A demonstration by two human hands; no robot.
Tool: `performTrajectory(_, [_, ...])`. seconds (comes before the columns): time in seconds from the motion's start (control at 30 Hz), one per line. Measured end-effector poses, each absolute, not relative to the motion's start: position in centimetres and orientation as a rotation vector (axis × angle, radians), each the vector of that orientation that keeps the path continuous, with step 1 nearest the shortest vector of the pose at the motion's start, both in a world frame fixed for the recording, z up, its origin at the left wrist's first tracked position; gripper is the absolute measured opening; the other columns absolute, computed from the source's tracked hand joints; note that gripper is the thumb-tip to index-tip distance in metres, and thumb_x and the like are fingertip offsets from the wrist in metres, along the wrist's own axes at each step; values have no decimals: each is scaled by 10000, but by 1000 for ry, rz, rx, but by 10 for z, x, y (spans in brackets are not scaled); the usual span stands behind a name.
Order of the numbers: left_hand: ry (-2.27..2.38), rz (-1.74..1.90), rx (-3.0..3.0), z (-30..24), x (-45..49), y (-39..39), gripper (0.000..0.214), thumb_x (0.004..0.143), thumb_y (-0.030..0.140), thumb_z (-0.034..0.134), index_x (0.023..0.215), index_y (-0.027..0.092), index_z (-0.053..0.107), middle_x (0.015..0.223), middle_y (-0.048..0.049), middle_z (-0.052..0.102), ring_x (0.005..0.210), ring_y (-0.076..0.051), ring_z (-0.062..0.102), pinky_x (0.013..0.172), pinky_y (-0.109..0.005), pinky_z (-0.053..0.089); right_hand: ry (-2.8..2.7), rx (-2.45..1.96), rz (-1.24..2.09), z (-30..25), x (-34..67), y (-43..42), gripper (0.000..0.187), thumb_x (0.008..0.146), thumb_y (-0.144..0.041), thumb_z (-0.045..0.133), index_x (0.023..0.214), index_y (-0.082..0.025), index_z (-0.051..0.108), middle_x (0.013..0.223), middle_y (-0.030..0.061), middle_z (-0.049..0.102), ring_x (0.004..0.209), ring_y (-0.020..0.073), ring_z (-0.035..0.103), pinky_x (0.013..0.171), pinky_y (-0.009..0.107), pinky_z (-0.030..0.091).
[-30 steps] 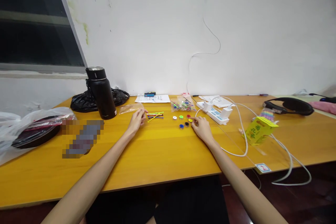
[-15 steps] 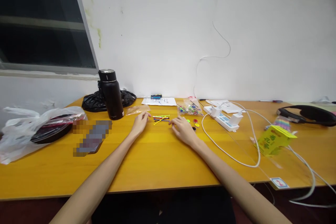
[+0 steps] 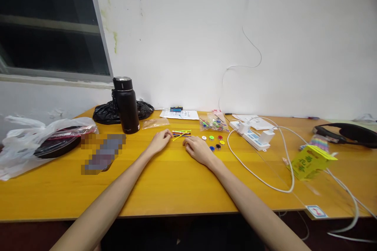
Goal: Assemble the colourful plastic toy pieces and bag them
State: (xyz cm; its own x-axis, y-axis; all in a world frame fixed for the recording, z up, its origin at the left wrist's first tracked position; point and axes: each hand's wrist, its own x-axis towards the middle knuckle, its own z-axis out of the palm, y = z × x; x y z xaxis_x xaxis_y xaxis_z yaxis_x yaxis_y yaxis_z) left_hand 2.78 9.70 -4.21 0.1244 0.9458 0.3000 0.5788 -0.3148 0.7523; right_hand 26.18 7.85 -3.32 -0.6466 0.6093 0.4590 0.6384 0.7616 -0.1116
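A small pile of coloured plastic sticks (image 3: pixel 182 135), yellow, blue and red among them, lies on the table between my two hands. At the left end of the pile is my left hand (image 3: pixel 160 142), its fingers loosely bent with nothing visible in them. My right hand (image 3: pixel 198 150) rests palm down by the pile's right end, fingers slightly bent and apart; whether the fingertips touch the sticks is hard to tell. Just right of this hand sit several small coloured discs, including a green disc (image 3: pixel 211 138), a yellow disc (image 3: pixel 222 142) and a blue disc (image 3: pixel 212 148).
Behind the discs lies a clear bag of coloured parts (image 3: pixel 213 122). A flat clear bag (image 3: pixel 155 123) and black bottle (image 3: pixel 127 108) stand left. White cables loop from a power strip (image 3: pixel 251 138) towards a yellow box (image 3: pixel 312 161). A pixelated phone-like object (image 3: pixel 106 153) lies left.
My right hand has shifted left and nearer to me, uncovering white and blue discs. My left hand has moved slightly right and nearer. The view has shifted a little.
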Motion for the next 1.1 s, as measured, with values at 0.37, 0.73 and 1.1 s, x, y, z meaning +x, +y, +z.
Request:
performTrajectory(0.37, [1468,1061,1988,-49,26,103,222,872,285,452,883,200,657,668,15,606,637,-157,538,621,-257,336,-2495,-964,-89,-30,262,79,163,968,-121,492,969,-193,638,978,54,708,917,198,619,858,313,402])
performTrajectory(0.73, [1455,1058,2009,-52,26,106,226,873,290,455,893,203,663,646,18,595,622,-160,533,604,-258,324,-2103,-1551,-407,-18,310,97,219,956,-148,477,1056,-174,670,1141,135,647,1122,293,523,951,397,381])
performTrajectory(1.1, [1443,1109,1984,-51,28,106,222,877,287,448,885,195,650,634,24,553,618,-156,498,605,-258,314,-2151,-1700,-147,-22,328,104,316,872,-26,509,1102,-146,691,1178,111,689,1150,242,573,946,300,426])
